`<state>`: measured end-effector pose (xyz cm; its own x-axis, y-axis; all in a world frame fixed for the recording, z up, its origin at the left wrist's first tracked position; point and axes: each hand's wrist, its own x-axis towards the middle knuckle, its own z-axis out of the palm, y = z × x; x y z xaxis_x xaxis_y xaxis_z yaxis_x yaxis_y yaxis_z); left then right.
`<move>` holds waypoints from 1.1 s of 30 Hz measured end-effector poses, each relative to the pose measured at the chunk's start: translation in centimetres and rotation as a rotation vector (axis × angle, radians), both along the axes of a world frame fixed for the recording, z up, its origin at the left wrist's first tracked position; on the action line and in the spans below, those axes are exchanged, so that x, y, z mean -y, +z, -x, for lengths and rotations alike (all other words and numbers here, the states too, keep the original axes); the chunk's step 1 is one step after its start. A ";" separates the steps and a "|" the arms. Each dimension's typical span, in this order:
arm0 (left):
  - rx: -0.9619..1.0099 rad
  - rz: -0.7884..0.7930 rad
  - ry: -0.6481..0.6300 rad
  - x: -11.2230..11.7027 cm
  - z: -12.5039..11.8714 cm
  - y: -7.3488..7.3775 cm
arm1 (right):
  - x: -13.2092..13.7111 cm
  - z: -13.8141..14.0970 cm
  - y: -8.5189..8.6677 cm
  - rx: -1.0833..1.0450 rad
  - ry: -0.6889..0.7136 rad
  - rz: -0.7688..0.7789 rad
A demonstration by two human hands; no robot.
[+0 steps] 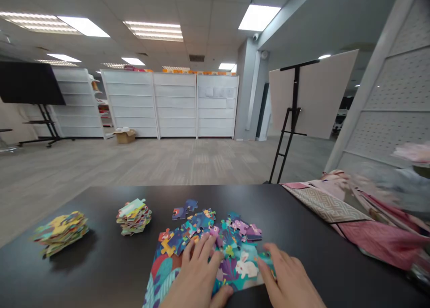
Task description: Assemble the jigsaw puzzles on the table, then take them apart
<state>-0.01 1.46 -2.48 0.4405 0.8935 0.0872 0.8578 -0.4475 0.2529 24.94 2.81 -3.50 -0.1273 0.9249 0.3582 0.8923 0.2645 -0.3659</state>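
Observation:
A partly joined jigsaw puzzle (247, 268) lies on the dark table, with a white rabbit and purple plants in its lower part. My left hand (198, 272) rests palm down across its middle, fingers stretched out. At the puzzle's right edge is my right hand (285, 276), thumb and forefinger apart over teal pieces; whether it touches a piece is hard to tell. Loose puzzle pieces (201, 219) in blue, purple and orange lie along and over the far side. Two dark blue pieces (185, 209) sit just beyond them.
Two stacks of puzzle pieces stand to the left: one nearer the middle (133, 216), another leaning stack (63, 232) farther left. Pink patterned fabric (379, 236) covers the table's right side. An easel with a board (312, 93) stands beyond the table.

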 end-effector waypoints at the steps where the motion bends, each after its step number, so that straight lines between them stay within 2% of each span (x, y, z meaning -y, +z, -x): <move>1: -0.005 -0.005 -0.002 0.0 -0.1 -0.1 | -0.3 0.3 0.2 -0.060 -0.030 0.028; 6: -0.009 -0.115 0.043 -0.2 -0.2 -1.3 | -2.0 1.0 1.9 -0.377 -0.076 0.124; 9: -0.011 -0.099 -0.015 -0.3 0.2 -1.6 | -2.6 1.5 2.5 -0.505 -0.049 0.160; 11: -0.002 -0.094 -0.055 -0.3 0.5 -1.6 | -2.9 1.7 2.6 -0.607 -0.037 0.197; 18: 0.057 -0.177 -0.069 0.0 0.7 -2.0 | -3.3 1.5 2.1 -0.978 0.032 0.370; 22: 0.093 -0.200 -0.019 0.3 0.3 -2.1 | -3.0 1.9 2.1 -1.023 0.046 0.363; 28: 0.092 -0.200 -0.026 0.3 0.1 -2.1 | -2.8 2.1 1.9 -1.049 0.079 0.432; 33: 0.083 -0.165 -0.058 0.3 0.4 -1.6 | -2.6 3.0 2.3 -0.955 0.078 0.311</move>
<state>-0.37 1.21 -4.07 0.4758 0.8375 0.2688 0.8087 -0.5367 0.2406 21.92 5.40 -1.17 0.0225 0.9961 0.0857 0.1737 0.0805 -0.9815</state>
